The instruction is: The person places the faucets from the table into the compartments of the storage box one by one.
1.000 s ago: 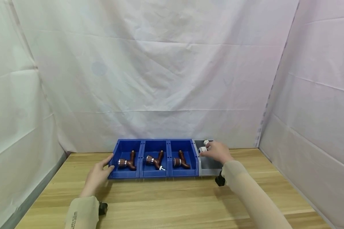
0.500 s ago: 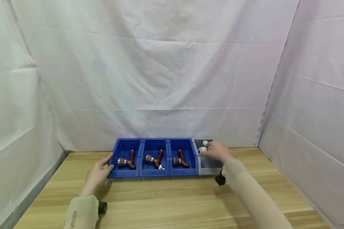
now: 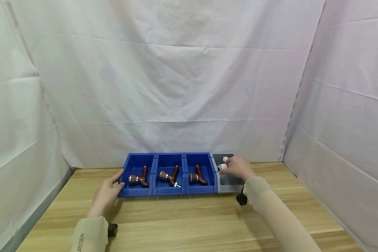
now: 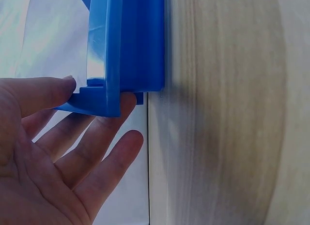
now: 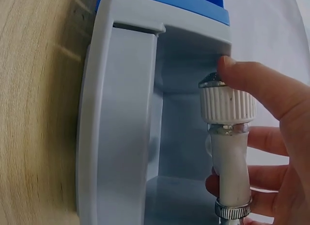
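My left hand (image 3: 107, 191) grips the left edge of the leftmost blue bin (image 4: 112, 51), thumb on the rim's upper side and fingers beneath its corner. At the right end of the row, my right hand (image 3: 239, 167) holds a white radiator valve (image 5: 230, 142) over the grey bin (image 5: 123, 109). The thumb presses near the top of its ribbed white knob, while the other fingers curl behind the valve body. Metal rings show below the knob and at the lower end. In the head view, the hand hides part of this valve.
Three blue bins stand in a row against the grey one, each with a brown valve: left valve (image 3: 140, 179), middle valve (image 3: 170, 177) and right valve (image 3: 199, 176). They rest on a wooden table (image 3: 176, 224). White cloth (image 3: 189, 87) hangs close behind.
The white valve's knob has dropped slightly within my right hand's grip over the grey bin. My left hand stays at the blue bin's edge.
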`<state>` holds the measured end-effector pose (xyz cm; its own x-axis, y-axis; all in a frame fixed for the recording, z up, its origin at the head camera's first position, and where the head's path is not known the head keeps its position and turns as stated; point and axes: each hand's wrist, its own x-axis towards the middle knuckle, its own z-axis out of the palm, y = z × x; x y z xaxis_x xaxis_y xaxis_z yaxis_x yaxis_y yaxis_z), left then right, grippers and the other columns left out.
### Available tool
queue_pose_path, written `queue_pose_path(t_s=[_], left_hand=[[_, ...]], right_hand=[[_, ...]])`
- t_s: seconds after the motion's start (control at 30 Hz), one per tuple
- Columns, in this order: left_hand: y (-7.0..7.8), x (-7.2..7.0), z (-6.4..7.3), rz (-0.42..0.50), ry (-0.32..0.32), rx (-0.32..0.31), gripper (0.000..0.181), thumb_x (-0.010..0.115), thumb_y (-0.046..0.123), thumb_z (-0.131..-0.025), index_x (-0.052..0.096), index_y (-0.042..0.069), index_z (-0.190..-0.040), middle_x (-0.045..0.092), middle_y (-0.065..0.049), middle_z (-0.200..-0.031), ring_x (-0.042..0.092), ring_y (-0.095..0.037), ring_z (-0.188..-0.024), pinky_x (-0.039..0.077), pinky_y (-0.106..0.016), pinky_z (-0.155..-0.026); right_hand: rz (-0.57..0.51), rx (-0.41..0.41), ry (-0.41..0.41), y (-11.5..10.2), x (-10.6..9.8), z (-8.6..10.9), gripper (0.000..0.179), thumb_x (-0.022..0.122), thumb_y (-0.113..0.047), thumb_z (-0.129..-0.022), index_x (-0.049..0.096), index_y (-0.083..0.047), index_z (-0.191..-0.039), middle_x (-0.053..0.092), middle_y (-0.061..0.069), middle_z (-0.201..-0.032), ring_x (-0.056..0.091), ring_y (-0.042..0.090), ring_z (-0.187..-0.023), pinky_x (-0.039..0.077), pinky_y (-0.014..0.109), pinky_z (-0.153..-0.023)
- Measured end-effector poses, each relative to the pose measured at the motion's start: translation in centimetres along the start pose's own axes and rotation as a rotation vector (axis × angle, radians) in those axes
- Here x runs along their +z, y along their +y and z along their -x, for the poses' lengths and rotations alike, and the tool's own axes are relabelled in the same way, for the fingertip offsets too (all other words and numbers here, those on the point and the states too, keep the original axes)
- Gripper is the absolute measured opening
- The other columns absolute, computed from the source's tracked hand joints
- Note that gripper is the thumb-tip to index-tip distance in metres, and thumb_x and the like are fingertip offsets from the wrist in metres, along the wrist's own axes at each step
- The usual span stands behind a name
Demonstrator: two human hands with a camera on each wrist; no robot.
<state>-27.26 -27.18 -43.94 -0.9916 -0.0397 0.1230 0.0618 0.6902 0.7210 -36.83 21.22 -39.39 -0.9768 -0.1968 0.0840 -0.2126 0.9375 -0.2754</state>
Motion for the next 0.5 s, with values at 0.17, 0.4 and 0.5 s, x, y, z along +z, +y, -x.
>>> queue_pose_path(t_s=[0.17, 0.4, 0.5], left_hand=[[-0.09, 0.09, -0.03, -0.001, 0.001, -0.006, 0.056, 0.053, 0.015, -0.099, 0.033, 0.011, -0.151, 0.037, -0.027, -0.146, 0.031, -0.049, -0.133, 0.029, -0.064, -0.101], [-0.04, 0.08, -0.09, 0.004, -0.003, -0.011, 0.056, 0.052, 0.016, -0.099, 0.033, 0.013, -0.152, 0.036, -0.027, -0.147, 0.031, -0.048, -0.133, 0.03, -0.064, -0.101], [-0.07, 0.07, -0.09, 0.006, -0.002, -0.01, 0.056, 0.052, 0.016, -0.1, 0.033, 0.013, -0.152, 0.036, -0.027, -0.147, 0.031, -0.048, -0.133, 0.03, -0.063, -0.101]], right_hand=[[0.027, 0.013, 0.017, -0.19, 0.21, 0.04, 0.06, 0.077, -0.055, -0.072, 0.073, -0.008, -0.109, 0.07, 0.008, -0.108, 0.063, 0.018, -0.078, 0.051, 0.038, -0.066], [0.048, 0.042, 0.027, -0.42, 0.46, -0.1, 0.04, 0.076, -0.054, -0.073, 0.069, -0.015, -0.077, 0.059, -0.004, -0.067, 0.044, 0.013, -0.055, 0.034, 0.031, -0.049], [0.051, 0.054, 0.034, -0.57, 0.5, -0.17, 0.045, 0.076, -0.054, -0.074, 0.053, -0.018, -0.061, 0.04, -0.007, -0.054, 0.034, 0.011, -0.05, 0.026, 0.029, -0.047]])
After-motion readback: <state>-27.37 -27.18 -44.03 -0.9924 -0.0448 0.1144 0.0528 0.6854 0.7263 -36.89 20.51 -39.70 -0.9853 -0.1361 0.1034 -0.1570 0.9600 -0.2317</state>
